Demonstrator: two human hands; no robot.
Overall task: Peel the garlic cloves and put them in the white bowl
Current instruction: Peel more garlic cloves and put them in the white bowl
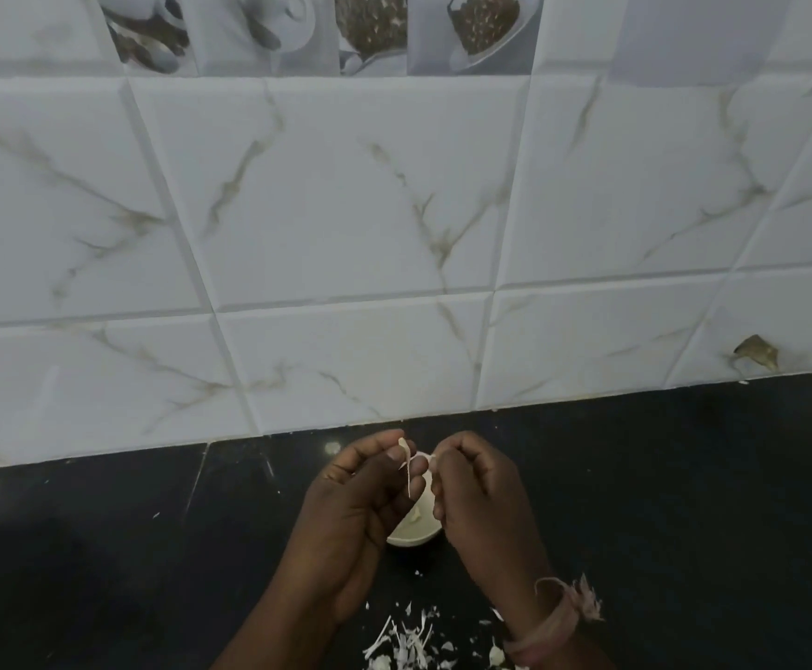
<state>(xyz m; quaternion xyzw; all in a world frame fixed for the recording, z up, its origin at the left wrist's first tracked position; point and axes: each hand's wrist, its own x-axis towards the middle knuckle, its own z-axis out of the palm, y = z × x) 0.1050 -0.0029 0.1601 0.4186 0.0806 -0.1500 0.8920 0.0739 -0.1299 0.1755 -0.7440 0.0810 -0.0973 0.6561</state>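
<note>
A garlic clove [421, 464], with a thin strip of skin [408, 471] hanging from it, is pinched between the fingertips of the left hand [360, 505] and the right hand [479, 495], directly above the white bowl [411, 534]. The bowl is largely hidden by both hands and stands on the black table [684, 476]. Peeled skins [404, 640] are scattered nearer the camera; marbled wall tiles [346, 210] are seen behind.

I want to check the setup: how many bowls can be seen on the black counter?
1. A single white bowl stands on the black counter, mostly hidden behind the left hand and right hand. Nothing else bowl-like shows.
</note>
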